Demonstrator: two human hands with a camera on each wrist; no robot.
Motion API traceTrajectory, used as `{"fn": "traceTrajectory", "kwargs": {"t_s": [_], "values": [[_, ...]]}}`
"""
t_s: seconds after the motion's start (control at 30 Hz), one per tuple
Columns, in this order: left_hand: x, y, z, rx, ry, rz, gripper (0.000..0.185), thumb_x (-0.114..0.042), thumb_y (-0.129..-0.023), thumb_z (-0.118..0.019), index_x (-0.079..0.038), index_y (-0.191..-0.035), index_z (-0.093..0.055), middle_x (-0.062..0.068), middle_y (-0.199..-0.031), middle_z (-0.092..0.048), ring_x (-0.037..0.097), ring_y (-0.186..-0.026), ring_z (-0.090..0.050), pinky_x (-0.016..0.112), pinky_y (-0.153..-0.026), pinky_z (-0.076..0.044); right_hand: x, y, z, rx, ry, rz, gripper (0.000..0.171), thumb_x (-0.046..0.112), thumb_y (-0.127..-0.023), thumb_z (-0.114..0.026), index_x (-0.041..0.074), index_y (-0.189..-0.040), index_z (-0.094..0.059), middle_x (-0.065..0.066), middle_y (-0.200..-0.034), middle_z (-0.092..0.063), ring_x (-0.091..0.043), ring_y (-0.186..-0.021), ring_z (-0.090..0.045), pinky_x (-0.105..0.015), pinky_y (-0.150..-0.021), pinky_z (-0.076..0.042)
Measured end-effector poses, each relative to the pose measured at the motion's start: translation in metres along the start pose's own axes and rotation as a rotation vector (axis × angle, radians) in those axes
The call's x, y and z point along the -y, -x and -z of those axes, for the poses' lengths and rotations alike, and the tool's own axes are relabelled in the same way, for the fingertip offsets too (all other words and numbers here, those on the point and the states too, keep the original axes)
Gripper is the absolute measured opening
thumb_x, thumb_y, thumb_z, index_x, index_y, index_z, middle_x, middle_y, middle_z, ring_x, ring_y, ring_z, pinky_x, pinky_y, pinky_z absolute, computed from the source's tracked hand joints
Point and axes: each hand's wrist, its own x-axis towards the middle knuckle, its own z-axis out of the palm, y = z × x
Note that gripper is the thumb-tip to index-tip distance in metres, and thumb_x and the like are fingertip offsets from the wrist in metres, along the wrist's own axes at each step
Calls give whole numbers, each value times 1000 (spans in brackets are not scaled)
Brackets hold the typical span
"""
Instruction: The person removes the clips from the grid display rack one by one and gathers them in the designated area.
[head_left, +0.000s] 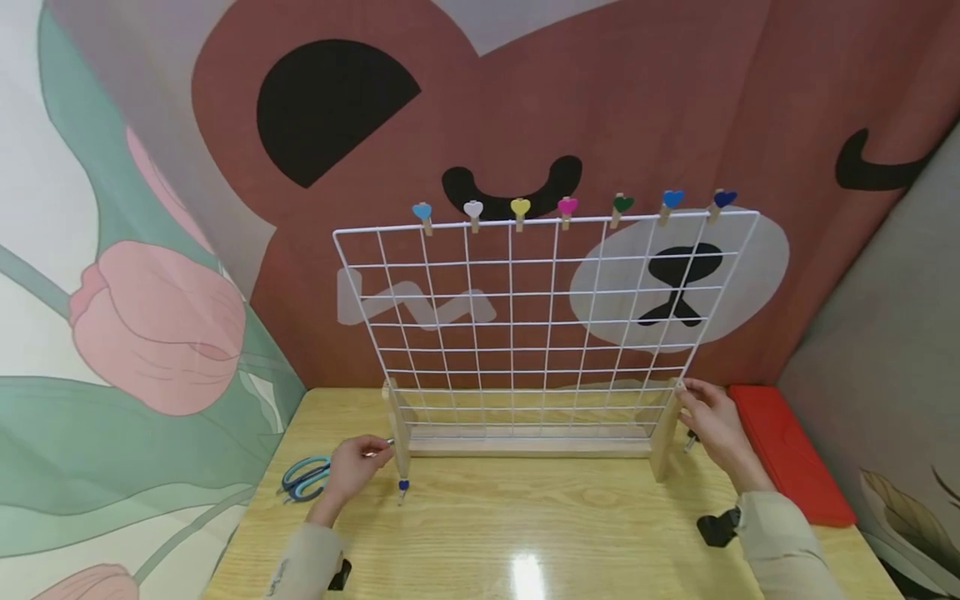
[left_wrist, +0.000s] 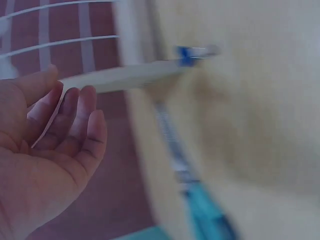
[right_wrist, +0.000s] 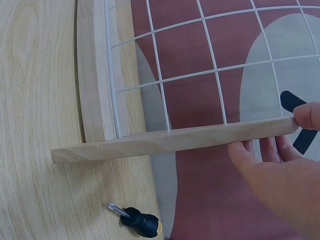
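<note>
Glossy wood table (head_left: 525, 533), white wire grid (head_left: 540, 317)

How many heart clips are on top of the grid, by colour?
Light blue heart clip: 1
White heart clip: 1
Yellow heart clip: 1
Pink heart clip: 1
Green heart clip: 1
Blue heart clip: 1
Dark blue heart clip: 1
Total: 7, all on the wire grid.

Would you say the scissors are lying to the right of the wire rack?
No, the scissors lie on the table left of the rack, beside the left hand.
</note>
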Motion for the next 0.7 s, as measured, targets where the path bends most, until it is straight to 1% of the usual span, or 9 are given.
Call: {"fn": "traceTrajectory", "kwargs": {"t_s": [0.07, 0.2, 0.27, 0.37, 0.47, 0.5, 0.6, 0.7], "values": [[-16, -4, 8, 12, -10, -66, 8, -6, -85, -72, 1, -90, -71, 9, -82, -70, 17, -69, -66, 23, -59, -50, -1, 0, 0, 1, 7, 2, 61, 32, -103, -39, -11, -143, -26, -22, -133, -35, 8, -96, -45, -14, -82, -48], [-50, -10, 27, 88, 66, -166, 13, -6, -88, -68, 4, -96, -70, 14, -88, -70, 17, -73, -66, 24, -64, -52, -1, 0, 0, 3, 14, 3, 61, 32, -103, -39, -11, -143, -26, -23, -134, -34, 9, -95, -45, -14, -81, -48], [-68, -12, 36, 120, 99, -213, 13, -7, -90, -67, 4, -96, -69, 15, -89, -70, 16, -74, -67, 24, -64, -52, 0, 0, -1, 6, 15, 4, 60, 31, -103, -39, -11, -143, -26, -24, -134, -34, 11, -93, -45, -14, -81, -48], [-97, -14, 49, 137, 106, -300, 12, -8, -90, -67, 2, -95, -70, 14, -87, -70, 16, -72, -66, 25, -62, -52, 1, -1, -1, 5, 9, 2, 59, 29, -103, -40, -12, -143, -26, -25, -134, -34, 12, -92, -45, -14, -80, -48], [-126, -16, 61, 139, 65, -395, 9, -8, -89, -68, -1, -94, -71, 9, -84, -70, 14, -68, -65, 25, -59, -51, 1, -2, -1, 2, 2, 3, 57, 27, -103, -40, -13, -142, -26, -25, -133, -35, 13, -91, -45, -13, -79, -47], [-136, -16, 65, 142, 38, -411, 8, -9, -89, -68, -3, -94, -71, 7, -83, -70, 13, -68, -64, 26, -59, -50, 1, -2, -1, 1, 0, 3, 57, 27, -103, -40, -13, -141, -26, -25, -133, -35, 13, -91, -45, -13, -78, -47], [-164, -19, 77, 158, -57, -441, 8, -12, -90, -68, -8, -96, -71, 2, -83, -70, 10, -68, -63, 26, -59, -50, 1, -3, -1, 1, 1, 1, 56, 27, -103, -40, -13, -141, -27, -24, -133, -35, 13, -91, -45, -13, -78, -47], [-190, -23, 89, 171, -134, -452, 10, -15, -91, -67, -10, -99, -71, 0, -86, -70, 13, -70, -63, 28, -60, -50, 0, -2, 0, 3, 12, -3, 57, 28, -103, -40, -13, -141, -27, -25, -134, -35, 13, -91, -45, -14, -79, -47]]}}
